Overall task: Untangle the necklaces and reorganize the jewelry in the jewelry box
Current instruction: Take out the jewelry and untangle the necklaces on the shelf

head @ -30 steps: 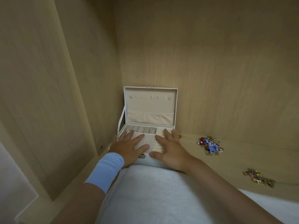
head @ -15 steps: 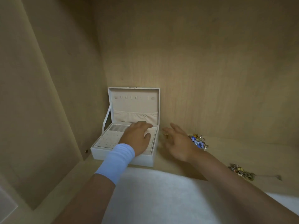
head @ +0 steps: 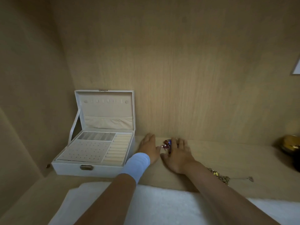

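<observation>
Resting flat on the shelf (head: pixel 227 159), the left hand (head: pixel 149 149) has its fingers spread and holds nothing; a pale blue band (head: pixel 137 164) wraps its wrist. Just to its right lies a beaded cluster (head: pixel 167 144) of red, blue and pearl-like pieces, between the 2 hands. The right hand (head: pixel 177 155) lies palm down with its fingers loosely open, fingertips touching the cluster's right side; whether any finger has closed on a bead I cannot tell. Left of the left hand, near but apart from it, the box (head: pixel 97 153) stands open, lid upright against the back panel; its top tray shows a dotted panel, a row of slots behind it and ridged rolls on the side nearest the hand; no jewelry can be made out inside. Right of the right forearm, a gold chain tangle (head: pixel 220 175) lies on the shelf, partly hidden by the arm. Farther right, at the edge of view, sits a dark gold bowl (head: pixel 290 144). Below both forearms, a white cloth (head: pixel 162 207) covers the near foreground.
</observation>
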`<action>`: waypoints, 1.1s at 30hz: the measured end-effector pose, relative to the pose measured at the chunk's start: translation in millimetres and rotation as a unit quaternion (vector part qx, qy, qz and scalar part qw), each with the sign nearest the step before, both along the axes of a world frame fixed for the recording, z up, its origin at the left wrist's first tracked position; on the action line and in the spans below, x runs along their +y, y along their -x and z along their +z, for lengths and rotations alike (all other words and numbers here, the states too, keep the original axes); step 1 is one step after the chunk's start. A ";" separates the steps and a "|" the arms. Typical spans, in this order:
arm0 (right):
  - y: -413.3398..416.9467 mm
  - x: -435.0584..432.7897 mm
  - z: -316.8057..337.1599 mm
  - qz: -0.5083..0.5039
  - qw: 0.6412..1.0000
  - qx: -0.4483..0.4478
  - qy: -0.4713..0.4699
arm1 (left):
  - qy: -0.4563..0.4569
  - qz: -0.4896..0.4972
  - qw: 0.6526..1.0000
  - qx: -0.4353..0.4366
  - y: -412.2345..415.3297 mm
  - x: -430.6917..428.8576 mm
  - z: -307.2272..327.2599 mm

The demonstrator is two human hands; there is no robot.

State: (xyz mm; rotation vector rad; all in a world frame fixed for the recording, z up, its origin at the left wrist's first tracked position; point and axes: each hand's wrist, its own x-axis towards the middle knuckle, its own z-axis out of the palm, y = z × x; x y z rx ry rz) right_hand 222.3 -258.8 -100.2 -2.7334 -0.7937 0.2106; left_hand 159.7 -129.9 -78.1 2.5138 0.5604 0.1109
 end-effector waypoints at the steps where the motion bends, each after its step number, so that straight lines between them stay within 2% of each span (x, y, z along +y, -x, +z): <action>1: -2.4 4.0 0.7 0.004 1.000 0.001 -0.006 | 0.007 -0.010 1.000 -0.025 0.3 1.9 -1.6; 5: -3.0 23.7 2.1 -0.013 0.999 -0.002 -0.034 | 0.053 -0.011 0.994 -0.100 -0.4 9.6 -3.6; 9: 2.3 33.1 -0.8 -0.025 0.998 -0.013 -0.051 | 0.072 -0.017 0.990 -0.116 -4.5 9.7 -2.9; 13: -1.0 23.0 10.7 0.037 0.988 0.064 -0.133 | 0.073 -0.016 0.991 -0.111 -5.8 5.2 -2.2; 16: -4.8 -5.4 32.6 0.052 0.971 0.098 -0.210 | 0.029 -0.011 0.992 -0.121 -2.6 -4.6 3.0; 19: -13.3 -53.7 49.8 0.062 0.971 0.061 -0.222 | -0.021 -0.041 0.984 -0.171 -3.3 -30.6 12.6; 22: -22.6 -109.9 54.0 0.060 0.979 0.005 -0.194 | -0.041 -0.140 0.974 -0.175 -4.5 -76.3 17.8; 26: -26.6 -171.9 41.3 0.065 0.993 -0.015 -0.094 | -0.069 -0.263 0.958 -0.097 -2.1 -131.9 5.4; 29: -25.9 -192.9 23.5 0.069 0.997 -0.006 -0.038 | -0.092 -0.276 0.953 -0.077 2.3 -145.6 -5.8; 33: -28.8 -199.5 8.1 0.073 0.996 -0.020 -0.042 | -0.134 -0.267 0.954 -0.040 3.1 -142.1 -14.8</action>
